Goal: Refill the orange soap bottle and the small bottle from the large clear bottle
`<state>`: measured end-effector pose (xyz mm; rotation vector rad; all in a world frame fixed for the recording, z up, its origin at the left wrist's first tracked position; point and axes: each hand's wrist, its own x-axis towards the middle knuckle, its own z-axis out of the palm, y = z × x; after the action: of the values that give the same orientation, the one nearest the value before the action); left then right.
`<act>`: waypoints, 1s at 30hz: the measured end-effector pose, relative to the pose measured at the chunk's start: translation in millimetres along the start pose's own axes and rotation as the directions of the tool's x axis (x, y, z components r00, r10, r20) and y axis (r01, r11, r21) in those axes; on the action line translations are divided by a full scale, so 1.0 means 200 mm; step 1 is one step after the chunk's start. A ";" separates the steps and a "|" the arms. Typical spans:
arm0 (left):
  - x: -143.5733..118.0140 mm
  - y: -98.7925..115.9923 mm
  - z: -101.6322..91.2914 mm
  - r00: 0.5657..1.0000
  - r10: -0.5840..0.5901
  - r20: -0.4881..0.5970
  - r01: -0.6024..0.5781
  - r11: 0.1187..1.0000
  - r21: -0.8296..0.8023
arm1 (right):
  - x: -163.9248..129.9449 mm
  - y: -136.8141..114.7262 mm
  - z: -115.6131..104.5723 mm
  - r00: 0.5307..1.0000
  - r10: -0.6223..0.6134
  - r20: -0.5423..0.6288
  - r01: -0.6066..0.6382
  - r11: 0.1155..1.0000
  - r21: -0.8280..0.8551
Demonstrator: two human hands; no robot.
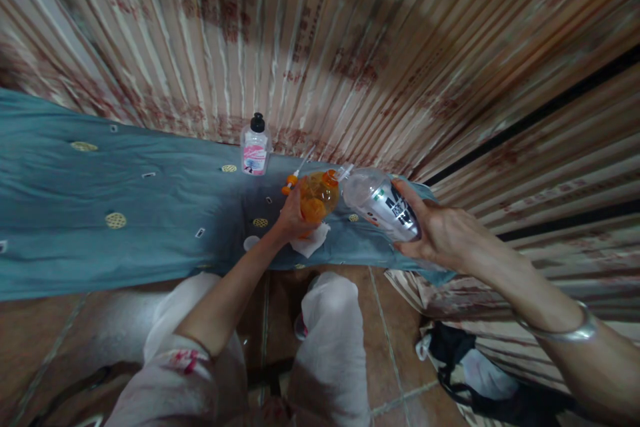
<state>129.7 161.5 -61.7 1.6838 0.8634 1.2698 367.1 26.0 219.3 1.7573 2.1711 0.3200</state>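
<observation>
My left hand (291, 217) grips a small orange bottle (319, 195) above the blue cloth-covered surface (100, 213). My right hand (439, 230) holds a larger clear bottle (383, 203) with a dark label, tilted so its mouth meets the top of the orange bottle. An orange spray top with a thin tube (294, 178) lies just behind my left hand. A crumpled white tissue (311, 241) lies on the cloth under my left hand.
A small clear bottle with a pink label and black cap (255, 147) stands upright farther back on the cloth. A striped curtain (350, 47) hangs behind. A small white cap (251, 242) lies near the cloth's edge. A dark bag (465, 367) lies on the tiled floor at right.
</observation>
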 end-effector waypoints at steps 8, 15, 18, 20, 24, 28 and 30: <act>0.00 0.01 0.00 1.000 -0.022 -0.006 0.022 1.000 -0.001 | 0.00 0.01 0.01 1.000 -0.001 0.016 0.001 1.000 0.007; 0.00 0.05 0.00 1.000 -0.027 -0.002 0.027 0.999 0.047 | -0.01 0.02 0.04 0.996 -0.055 -0.066 0.055 0.998 -0.002; 0.00 0.06 0.00 1.000 -0.029 0.000 0.029 0.999 0.043 | -0.01 0.02 0.04 0.997 -0.046 -0.065 0.045 0.999 -0.016; 0.00 0.05 0.00 1.000 -0.029 0.008 0.029 0.999 0.036 | -0.01 0.01 0.04 0.997 -0.040 -0.064 0.038 0.999 -0.023; 0.00 0.04 -0.01 0.999 -0.032 0.014 0.031 0.999 0.033 | -0.01 0.01 0.04 0.996 -0.043 -0.074 0.041 0.999 -0.028; 0.00 0.03 -0.01 0.999 -0.031 0.008 0.030 0.999 0.036 | -0.01 0.02 0.03 0.994 -0.063 -0.089 0.062 0.998 -0.018; 0.00 0.03 -0.01 0.999 -0.031 0.005 0.031 0.999 0.036 | -0.01 0.01 0.03 0.994 -0.063 -0.090 0.062 0.998 -0.013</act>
<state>128.8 159.6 -56.2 1.6952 0.9110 1.2343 372.3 25.0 214.7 1.6963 2.2775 0.4014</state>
